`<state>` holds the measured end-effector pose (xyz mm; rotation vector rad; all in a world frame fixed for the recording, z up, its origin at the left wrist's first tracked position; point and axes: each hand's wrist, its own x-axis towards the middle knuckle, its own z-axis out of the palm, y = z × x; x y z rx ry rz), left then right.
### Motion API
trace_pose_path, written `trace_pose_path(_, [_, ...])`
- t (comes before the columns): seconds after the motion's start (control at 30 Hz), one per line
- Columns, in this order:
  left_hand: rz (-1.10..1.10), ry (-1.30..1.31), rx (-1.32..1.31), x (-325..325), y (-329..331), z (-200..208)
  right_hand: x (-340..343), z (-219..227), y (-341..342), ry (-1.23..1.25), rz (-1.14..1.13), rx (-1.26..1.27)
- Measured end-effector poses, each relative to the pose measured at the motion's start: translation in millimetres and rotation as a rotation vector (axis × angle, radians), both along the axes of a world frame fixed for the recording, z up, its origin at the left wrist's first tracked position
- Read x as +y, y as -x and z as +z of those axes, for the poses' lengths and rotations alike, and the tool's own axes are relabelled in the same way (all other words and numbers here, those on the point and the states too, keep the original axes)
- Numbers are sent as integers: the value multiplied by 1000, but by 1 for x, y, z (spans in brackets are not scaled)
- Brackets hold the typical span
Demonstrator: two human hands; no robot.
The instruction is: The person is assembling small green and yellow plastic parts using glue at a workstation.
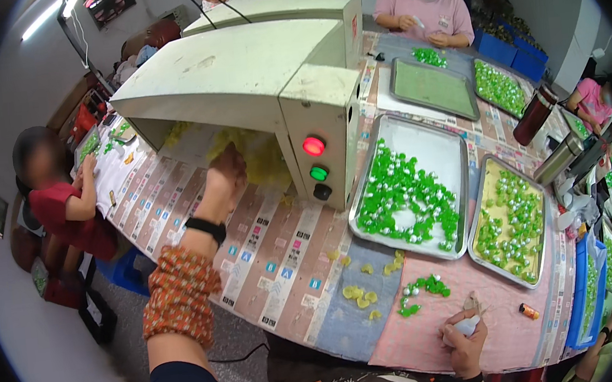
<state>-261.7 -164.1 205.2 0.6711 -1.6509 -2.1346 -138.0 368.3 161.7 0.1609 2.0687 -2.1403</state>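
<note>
My left hand (227, 172) reaches into the opening of a cream-coloured box-shaped machine (213, 64), at a heap of yellow translucent pieces (266, 154). Its fingers are mostly hidden, so whether they hold a piece is unclear. Above the pink checked cloth (416, 342), my right hand (468, 345) is closed round a small white squeeze bottle (468, 325). Just beyond that bottle lies a small cluster of green beads with silvery parts (426, 291). Several loose yellow pieces (360, 295) are scattered on the blue cloth (341, 327) to the left.
A metal tray (459, 176) of green beads stands right of the machine, beside another tray (500, 160) with a yellow bottom. Two flasks (534, 116) rise behind them. A small orange-and-black cylinder (529, 311) lies near the right edge. Other people sit around the table.
</note>
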Motion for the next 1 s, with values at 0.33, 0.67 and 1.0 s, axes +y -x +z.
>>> trace_pose_path(0.33, [-892,707,-149,217,-156,1,1,-5,8,-38,51,-9])
trace_pose_path(0.67, [-914,1277,-13,279,-143,-45,5,-7,11,83,128,-17])
trace_pose_path(1.0, [-548,1318,-129,226,-108,-43,14,-6,6,79,173,-69])
